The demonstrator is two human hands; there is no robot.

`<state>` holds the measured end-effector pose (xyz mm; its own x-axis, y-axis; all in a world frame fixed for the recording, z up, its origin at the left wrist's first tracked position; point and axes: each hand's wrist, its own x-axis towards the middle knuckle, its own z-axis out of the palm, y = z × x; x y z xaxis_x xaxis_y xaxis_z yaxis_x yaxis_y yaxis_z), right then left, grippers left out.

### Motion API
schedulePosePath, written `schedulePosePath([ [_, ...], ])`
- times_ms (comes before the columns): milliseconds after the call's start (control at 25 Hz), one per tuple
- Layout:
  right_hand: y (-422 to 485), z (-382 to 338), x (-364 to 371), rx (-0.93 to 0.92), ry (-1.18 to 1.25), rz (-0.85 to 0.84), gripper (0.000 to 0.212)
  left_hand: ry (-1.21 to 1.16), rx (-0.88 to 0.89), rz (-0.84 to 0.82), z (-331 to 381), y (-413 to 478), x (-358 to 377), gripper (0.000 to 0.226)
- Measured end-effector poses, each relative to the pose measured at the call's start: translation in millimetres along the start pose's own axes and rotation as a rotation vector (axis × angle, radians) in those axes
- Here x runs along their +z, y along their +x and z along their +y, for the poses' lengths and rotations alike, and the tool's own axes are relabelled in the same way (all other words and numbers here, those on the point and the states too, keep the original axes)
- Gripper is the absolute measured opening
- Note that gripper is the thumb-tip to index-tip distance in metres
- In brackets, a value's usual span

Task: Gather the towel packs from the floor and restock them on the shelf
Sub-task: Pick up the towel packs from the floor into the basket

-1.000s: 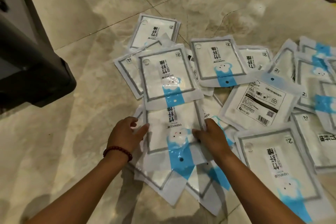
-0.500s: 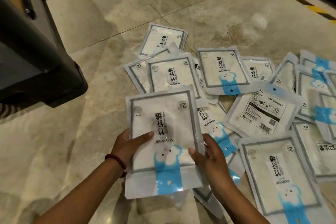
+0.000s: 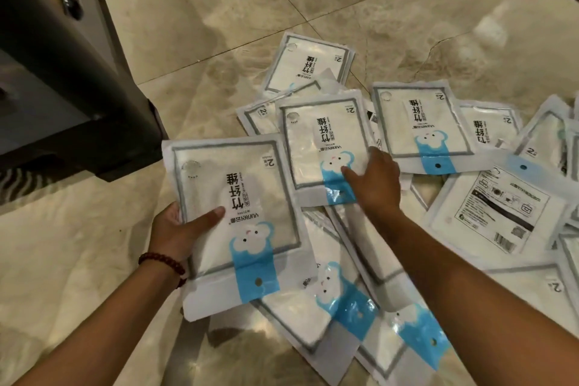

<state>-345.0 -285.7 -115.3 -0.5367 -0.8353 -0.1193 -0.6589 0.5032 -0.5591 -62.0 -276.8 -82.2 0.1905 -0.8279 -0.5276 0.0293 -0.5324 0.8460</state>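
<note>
Left hand (image 3: pixel 175 229) held one towel pack (image 3: pixel 238 197); right hand (image 3: pixel 376 185) was on the next.
The left hand pinched its pack above the floor (image 3: pixel 219 9), thumb on top. The next pack (image 3: pixel 319 141) lay flat just beyond, its long axis pointing away, nearer the right hand, whose thumb rested on it; whether fingers hooked under its right edge could not be told.

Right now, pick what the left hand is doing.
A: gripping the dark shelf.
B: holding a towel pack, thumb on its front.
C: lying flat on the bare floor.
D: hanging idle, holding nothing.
B: the left hand holds a towel pack by its edge, with the thumb laid across the front.
</note>
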Motion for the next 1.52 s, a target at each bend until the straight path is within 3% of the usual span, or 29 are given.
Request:
schedulePosePath([
  [200,27.6,3.3,23.7,0.054,-0.251,-0.155,0.093,0.006,0.019,0.056,-2.5,9.1,-22.6,0.029],
  [360,25.8,-3.4,30.2,0.073,-0.323,-0.090,0.110,0.012,0.020,0.057,-0.9,11.6,-29.6,0.030],
  [440,23.2,-7.1,28.3,0.146,-0.209,-0.076,0.102,0.005,0.015,0.058,-0.3,12.2,-31.2,0.031],
  [600,-1.2,-5.7,16.4,0.220,0.166,-0.108,0.052,-0.005,-0.012,0.050,-2.9,8.9,-31.8,0.034],
  [720,-26.3,-1.1,-3.5,0.175,0.303,-0.047,0.038,-0.020,-0.041,0.052,-5.6,0.4,-34.3,0.033],
  [840,-54.3,1.3,-31.6,0.064,0.421,0.083,0.035,-0.024,-0.045,0.056,-2.7,-14.1,-39.2,0.030],
  [1120,-104.3,-23.7,-70.9,-0.147,0.485,0.141,0.030,-0.051,0.026,0.086,10.5,-41.1,-54.8,0.029],
  [1360,-121.9,-47.1,-79.2,-0.183,0.524,0.082,0.031,-0.017,0.129,0.159,13.0,-56.2,-81.8,0.030],
  [1520,-146.2,-54.0,-69.6,-0.195,0.571,-0.127,0.041,-0.089,0.124,0.132,10.4,-68.8,-74.6,0.022],
])
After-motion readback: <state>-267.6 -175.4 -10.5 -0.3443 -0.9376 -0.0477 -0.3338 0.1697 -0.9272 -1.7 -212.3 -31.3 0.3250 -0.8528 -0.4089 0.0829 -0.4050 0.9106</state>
